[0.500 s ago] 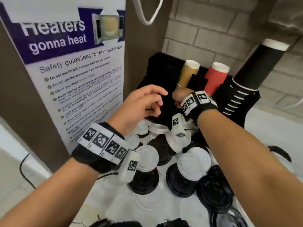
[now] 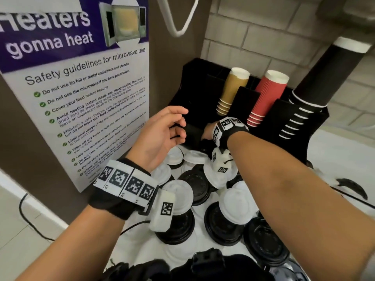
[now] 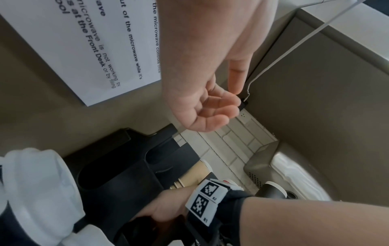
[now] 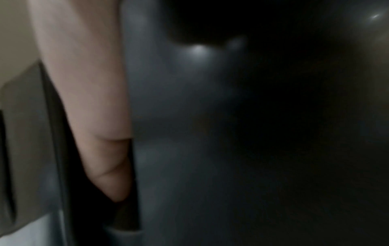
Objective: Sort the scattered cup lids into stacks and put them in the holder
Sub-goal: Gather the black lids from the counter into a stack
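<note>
The left hand [image 2: 162, 136] is raised at the centre of the head view, above the scattered lids; its fingers [image 3: 219, 106] are loosely curled toward the palm and hold nothing. The right hand [image 2: 209, 132] reaches into the lower front of the black holder [image 2: 194, 78], just right of the left hand. In the left wrist view its fingers curl around a dark object at the lower centre of the frame; what that object is cannot be told. The right wrist view is dark and blurred, showing one finger [image 4: 101, 149] lying against a dark surface.

The holder stands at the upper centre of the head view against a brick wall [image 2: 253, 37]. It carries a stack of tan cups [image 2: 231, 90], a stack of red cups [image 2: 267, 96] to the right of it, and a stack of black cups [image 2: 316, 82] at the far right.

White cup lids [image 2: 178, 193] and black cup lids [image 2: 261, 244] lie mixed and overlapping on the white worktop [image 2: 334, 151], in the lower centre of the head view, below both hands. A microwave safety poster [image 2: 81, 88] fills the upper left.
</note>
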`<state>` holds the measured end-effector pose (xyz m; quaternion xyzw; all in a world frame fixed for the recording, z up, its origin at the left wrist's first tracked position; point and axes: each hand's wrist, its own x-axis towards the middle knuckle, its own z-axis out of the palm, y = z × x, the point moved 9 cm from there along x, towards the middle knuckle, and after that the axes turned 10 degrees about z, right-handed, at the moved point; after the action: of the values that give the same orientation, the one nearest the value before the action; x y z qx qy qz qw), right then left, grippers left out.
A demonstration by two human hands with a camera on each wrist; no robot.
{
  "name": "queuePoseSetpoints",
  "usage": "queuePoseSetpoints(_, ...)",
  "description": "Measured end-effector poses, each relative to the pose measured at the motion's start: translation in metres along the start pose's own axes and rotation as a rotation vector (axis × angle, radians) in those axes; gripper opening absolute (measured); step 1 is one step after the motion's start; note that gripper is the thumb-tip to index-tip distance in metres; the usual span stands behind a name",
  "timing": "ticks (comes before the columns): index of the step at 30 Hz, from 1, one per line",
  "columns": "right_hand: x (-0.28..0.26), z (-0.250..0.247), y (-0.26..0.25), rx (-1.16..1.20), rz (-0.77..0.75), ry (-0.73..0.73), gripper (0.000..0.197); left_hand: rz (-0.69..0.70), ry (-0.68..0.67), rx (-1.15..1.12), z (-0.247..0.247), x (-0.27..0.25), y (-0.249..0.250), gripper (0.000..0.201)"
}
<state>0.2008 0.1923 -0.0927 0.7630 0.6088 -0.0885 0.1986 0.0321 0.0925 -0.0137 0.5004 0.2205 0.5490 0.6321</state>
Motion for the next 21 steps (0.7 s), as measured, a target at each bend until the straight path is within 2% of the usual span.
queuePoseSetpoints(2,-0.002,0.0,0.002,0.004,0.003,-0.04,0.041,0.006,-0.007,0.003,0.001,-0.001,-0.001,0.027)
queuePoseSetpoints(5,-0.01,-0.009,0.002,0.158,0.006,-0.017,0.04,0.014,-0.018,-0.009,0.0,-0.001,-0.002,0.025)
queuePoseSetpoints(8,-0.011,-0.016,0.004,0.084,0.048,0.099,0.042,0.012,-0.009,-0.018,-0.002,-0.002,-0.004,0.028)
queuePoseSetpoints(12,-0.031,-0.044,0.017,0.287,0.114,0.254,0.038,0.015,0.02,0.019,-0.003,-0.003,-0.005,0.029)
queuePoseSetpoints(14,-0.05,-0.063,0.035,0.397,0.145,0.337,0.038,0.024,0.079,0.088,-0.009,-0.003,-0.005,0.027)
queuePoseSetpoints(16,-0.075,-0.079,0.053,0.586,0.131,0.432,0.038,0.036,0.164,0.188,-0.017,-0.003,-0.005,0.021)
queuePoseSetpoints(18,-0.102,-0.083,0.063,0.838,0.033,0.478,0.035,0.026,0.212,0.238,-0.019,-0.005,-0.008,0.024)
queuePoseSetpoints(19,-0.117,-0.079,0.061,1.044,-0.054,0.446,0.031,-0.006,0.214,0.24,-0.017,-0.006,-0.011,0.034)
queuePoseSetpoints(21,-0.145,-0.061,0.043,1.477,-0.255,0.232,0.024,-0.089,0.154,0.18,-0.005,-0.009,-0.02,0.06)
